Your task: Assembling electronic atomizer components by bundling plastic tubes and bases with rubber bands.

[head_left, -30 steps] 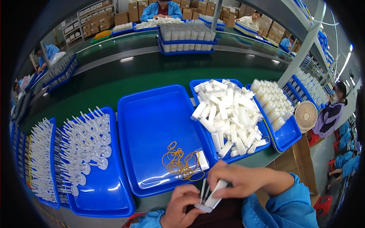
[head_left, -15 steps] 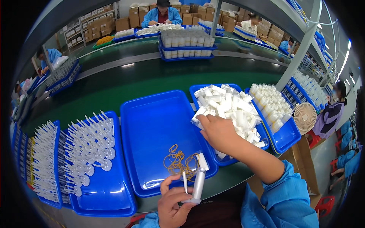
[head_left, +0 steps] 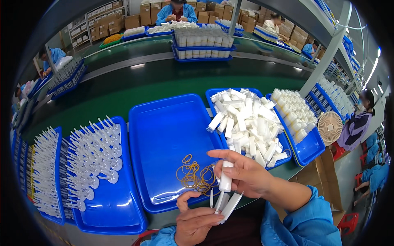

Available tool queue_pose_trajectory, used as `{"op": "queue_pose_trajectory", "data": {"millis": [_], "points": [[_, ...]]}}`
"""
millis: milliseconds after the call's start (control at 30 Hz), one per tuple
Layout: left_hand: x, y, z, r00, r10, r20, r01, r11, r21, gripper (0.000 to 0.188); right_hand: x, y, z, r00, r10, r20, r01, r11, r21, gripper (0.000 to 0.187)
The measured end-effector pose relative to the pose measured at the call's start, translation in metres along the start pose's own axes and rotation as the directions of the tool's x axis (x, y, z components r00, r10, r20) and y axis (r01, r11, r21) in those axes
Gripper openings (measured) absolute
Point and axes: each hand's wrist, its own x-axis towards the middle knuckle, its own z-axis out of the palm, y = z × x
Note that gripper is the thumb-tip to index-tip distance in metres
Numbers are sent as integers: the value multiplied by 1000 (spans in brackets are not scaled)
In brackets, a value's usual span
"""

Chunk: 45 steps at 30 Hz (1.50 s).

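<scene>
**Between both hands, white tubes over the tray's near edge**

Between the right hand and the left hand, just above the near rim of the middle blue tray, sit the small white plastic tubes: slim, smooth, opaque, squared at the ends. Right fingers closed round one upright tube, long axis near vertical, top end toward the thumb, lower end down toward the left hand. Left fingers pinched on a small bundle of tubes, leaning, long axis slanting from lower left up to upper right, with thin stems showing beside it.

Half a second back, right hand out over the heap of loose tubes beyond its fingertips; now drawn in above the left, a fresh tube in its grip. Left hand much where it was.

Just beyond the left thumb, a tangle of tan rubber bands on the tray floor.
</scene>
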Motion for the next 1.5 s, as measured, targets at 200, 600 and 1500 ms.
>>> {"op": "queue_pose_trajectory", "data": {"millis": [200,600,1500], "points": [[-3,-5,-1,1000,-29,-3,29,999,32,9,-13,-7,-8,955,-258,148,245,402,-882,19],[-7,7,10,1000,-19,-8,19,997,68,15,-40,11,-1,948,-117,295,312,505,-804,21],[1,10,-5,996,-84,12,83,996,43,11,51,-66,-77,864,-501,-59,-275,-370,-887,51]]}}
